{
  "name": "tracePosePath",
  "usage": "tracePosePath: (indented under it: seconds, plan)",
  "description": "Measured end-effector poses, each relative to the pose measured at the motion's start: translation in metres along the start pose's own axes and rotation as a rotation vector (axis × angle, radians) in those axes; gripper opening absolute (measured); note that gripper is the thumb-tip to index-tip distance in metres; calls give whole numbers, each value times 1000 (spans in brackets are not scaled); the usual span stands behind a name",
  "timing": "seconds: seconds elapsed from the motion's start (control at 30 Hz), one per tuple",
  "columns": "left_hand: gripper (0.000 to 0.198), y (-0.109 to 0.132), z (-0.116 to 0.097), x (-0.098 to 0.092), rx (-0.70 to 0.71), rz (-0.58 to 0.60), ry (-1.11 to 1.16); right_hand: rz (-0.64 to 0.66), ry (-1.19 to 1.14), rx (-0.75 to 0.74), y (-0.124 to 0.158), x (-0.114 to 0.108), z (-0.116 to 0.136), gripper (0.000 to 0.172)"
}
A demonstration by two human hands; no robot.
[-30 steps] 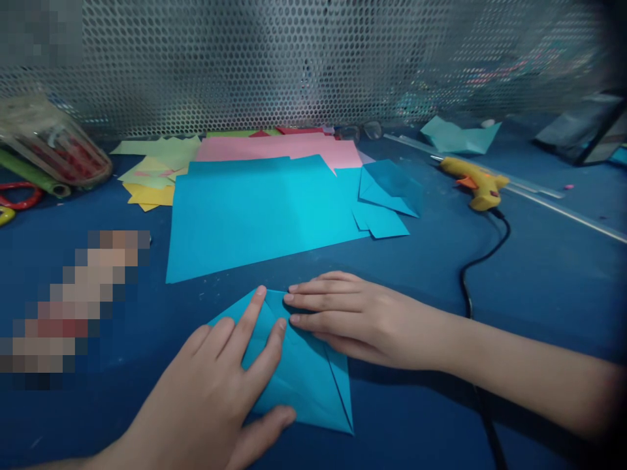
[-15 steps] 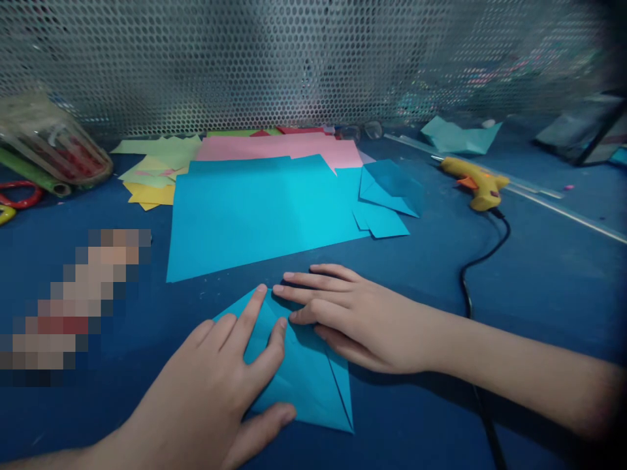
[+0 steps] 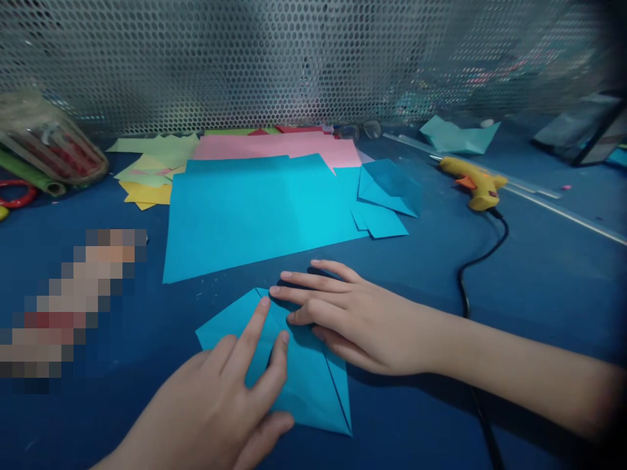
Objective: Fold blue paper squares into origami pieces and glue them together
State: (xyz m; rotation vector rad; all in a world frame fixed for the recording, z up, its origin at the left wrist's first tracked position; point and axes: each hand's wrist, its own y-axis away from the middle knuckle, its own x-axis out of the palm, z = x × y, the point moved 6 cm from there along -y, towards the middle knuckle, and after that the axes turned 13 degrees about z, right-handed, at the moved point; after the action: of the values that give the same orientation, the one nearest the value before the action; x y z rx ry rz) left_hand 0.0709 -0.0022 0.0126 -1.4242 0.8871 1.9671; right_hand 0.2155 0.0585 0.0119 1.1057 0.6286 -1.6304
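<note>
A folded sheet of blue paper [image 3: 313, 398] lies on the dark blue table under both hands, with a crease running down to its lower right corner. My left hand [image 3: 220, 385] rests over its left part, fingers apart, the fingertips touching the paper near its top corner. From the right, my right hand [image 3: 347, 313] lies over the upper right edge, fingers stretched out towards that same corner. Parts of the paper are hidden beneath both hands. Beyond the hands lies a large blue paper sheet [image 3: 245, 209].
Small folded blue pieces [image 3: 386, 189] overlap the large sheet's right side. Behind it are pink paper [image 3: 264, 145] and yellow scraps [image 3: 147, 192]. A yellow glue gun [image 3: 477, 183] trails a black cord [image 3: 463, 274] at right. A jar [image 3: 53, 143] and red-handled scissors [image 3: 19, 194] are at left.
My left hand has slid slightly down and towards me, its index fingertip now below the paper's top corner, uncovering more of the left side. My right hand has barely moved.
</note>
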Motion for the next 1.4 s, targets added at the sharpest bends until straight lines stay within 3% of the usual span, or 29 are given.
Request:
tracePosePath:
  seconds: [0.13,0.43,0.77,0.97,1.23,1.4]
  plan:
    - [41,-4,8,-5,-9,-19,74,1,6,2,0,0,0,29]
    - [45,-6,9,-10,-11,-49,94,-18,-3,9,0,0,-2,28]
    - [66,-6,11,-12,-70,-123,47,19,-2,-15,0,1,-1,32]
    - [62,-4,10,-10,-63,-103,46,22,-6,-30,0,1,-1,32]
    - [49,2,11,7,-81,-9,202,28,-13,-27,-1,0,0,31]
    - [44,3,11,9,-82,9,238,-40,23,-23,4,-5,2,27]
